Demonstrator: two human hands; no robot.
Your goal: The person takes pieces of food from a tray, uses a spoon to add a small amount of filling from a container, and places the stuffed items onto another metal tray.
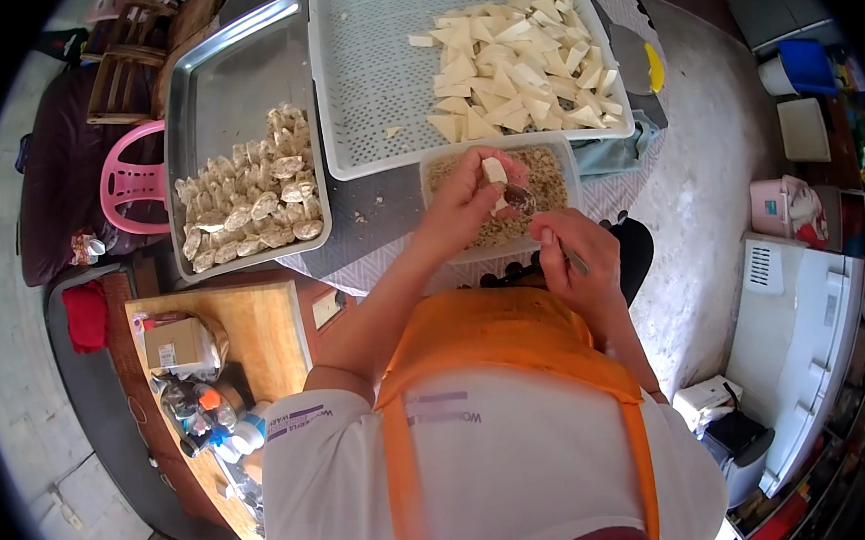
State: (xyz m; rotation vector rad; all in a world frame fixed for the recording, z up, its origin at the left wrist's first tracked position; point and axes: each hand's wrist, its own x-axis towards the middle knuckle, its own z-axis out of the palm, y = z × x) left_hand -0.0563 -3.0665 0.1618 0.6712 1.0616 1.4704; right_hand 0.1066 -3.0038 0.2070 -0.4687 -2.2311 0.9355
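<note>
My left hand holds a pale, tofu-like piece above a plastic tub of crumbly filling. In my right hand is a metal spoon, its bowl against or close beside that piece; the exact contact is hidden by the fingers. Beyond the tub, many pale triangular pieces lie heaped at the right of a white perforated plastic tray. To the left, a metal tray bears rows of filled or crumb-covered pieces in its nearer part.
The trays and tub rest on a table with a patterned cloth. A folded bluish cloth lies right of the tub. A pink plastic chair stands at the left, near a wooden table with containers. A white refrigerator is at the right.
</note>
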